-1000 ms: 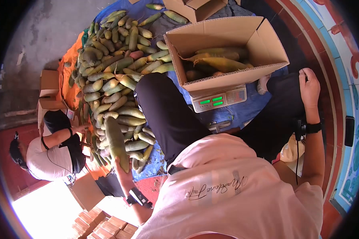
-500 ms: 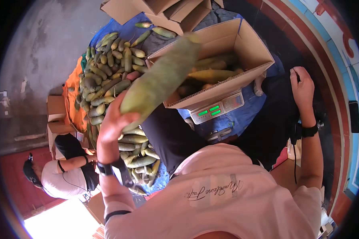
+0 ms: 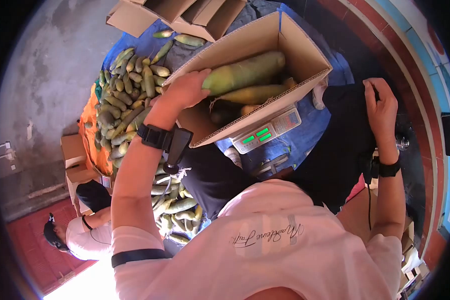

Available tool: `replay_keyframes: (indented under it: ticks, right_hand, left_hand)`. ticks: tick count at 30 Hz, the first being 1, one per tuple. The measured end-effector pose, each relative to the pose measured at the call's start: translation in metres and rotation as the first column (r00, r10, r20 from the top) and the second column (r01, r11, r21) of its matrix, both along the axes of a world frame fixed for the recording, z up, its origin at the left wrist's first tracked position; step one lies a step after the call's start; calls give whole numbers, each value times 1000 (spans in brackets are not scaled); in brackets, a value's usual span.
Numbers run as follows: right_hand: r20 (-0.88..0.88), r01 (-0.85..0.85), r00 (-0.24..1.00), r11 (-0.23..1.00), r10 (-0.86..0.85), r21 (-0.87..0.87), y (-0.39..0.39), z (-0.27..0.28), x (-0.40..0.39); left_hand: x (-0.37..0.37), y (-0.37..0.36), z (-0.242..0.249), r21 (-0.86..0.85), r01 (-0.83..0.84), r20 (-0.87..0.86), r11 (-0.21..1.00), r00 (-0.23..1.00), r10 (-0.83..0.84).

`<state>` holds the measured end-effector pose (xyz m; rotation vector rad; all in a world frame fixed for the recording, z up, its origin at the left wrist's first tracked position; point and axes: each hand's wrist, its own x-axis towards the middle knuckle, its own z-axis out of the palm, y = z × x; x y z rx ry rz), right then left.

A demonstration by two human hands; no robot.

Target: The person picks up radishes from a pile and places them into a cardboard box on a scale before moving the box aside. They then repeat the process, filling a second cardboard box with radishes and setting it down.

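Note:
My left hand (image 3: 187, 90) is closed on the near end of a large green radish (image 3: 247, 72), which lies lengthwise inside an open cardboard box (image 3: 305, 47). Beneath it in the box is a yellowish radish (image 3: 255, 94), with more radishes in shadow. The box stands on a digital scale (image 3: 267, 131) with lit green displays, whose digits I cannot read. On my right knee rests my right hand (image 3: 382, 112), holding nothing, with thumb and fingers apart.
A big heap of radishes (image 3: 127, 95) spreads left of the box on blue and orange sheeting. More cardboard boxes (image 3: 185, 17) stand beyond it. Another person (image 3: 87, 230) in a white shirt is at the lower left. A tiled wall edge (image 3: 425, 50) runs along the right.
My left hand has carried the large radish from above the heap and the box's near side down into the box. My right hand stays on the knee.

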<state>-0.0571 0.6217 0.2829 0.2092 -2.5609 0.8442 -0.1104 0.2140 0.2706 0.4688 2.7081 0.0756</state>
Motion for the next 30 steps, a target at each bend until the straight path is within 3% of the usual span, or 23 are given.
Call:
replay_keyframes:
  ticks: [5, 9, 11, 12, 14, 15, 17, 18, 21, 25, 30]
  right_hand:
    - [-4, 15, 1000, 999, -15, 32, 2, -5, -2]
    - [-22, 15, 1000, 997, -13, 77, 2, -7, -2]
    - [-39, 27, 999, 997, -24, 71, 2, -7, -1]
    - [-38, 30, 999, 997, -28, 74, 2, -8, 0]
    - [-66, 30, 998, 995, -24, 92, 5, -10, 0]
    - [-67, 33, 997, 995, -27, 95, 6, -12, -1]
    - [-88, 20, 996, 995, -11, 99, 8, -15, -2]
    - [-89, 21, 996, 994, -12, 104, 7, -16, -2]
    - [-108, 50, 993, 991, -36, 127, 4, -16, -4]
    - [-143, 43, 989, 989, -22, 141, -2, -16, -5]
    - [-140, 42, 990, 988, -22, 146, -8, -14, -7]
  left_hand:
    - [15, -7, -1, -118, 5, 42, 993, 999, 0]
    - [30, -12, 14, 30, 8, 31, 1000, 999, -9]
    - [41, -14, 22, 348, -141, 10, 927, 989, 147]
    - [48, -15, 24, 350, -138, 11, 927, 990, 143]
    - [62, -18, 28, 476, -19, -392, 879, 890, 232]
    - [69, -22, 26, 478, -16, -392, 878, 891, 230]
    - [86, -38, 14, 594, -198, -447, 780, 724, 525]
    - [94, -46, 8, 617, -212, -459, 758, 685, 565]
    - [114, -67, -19, 694, -315, -397, 648, 583, 709]
    - [132, -67, -56, 791, -313, -304, 525, 543, 782]
    - [131, -63, -55, 767, -329, -338, 551, 522, 783]
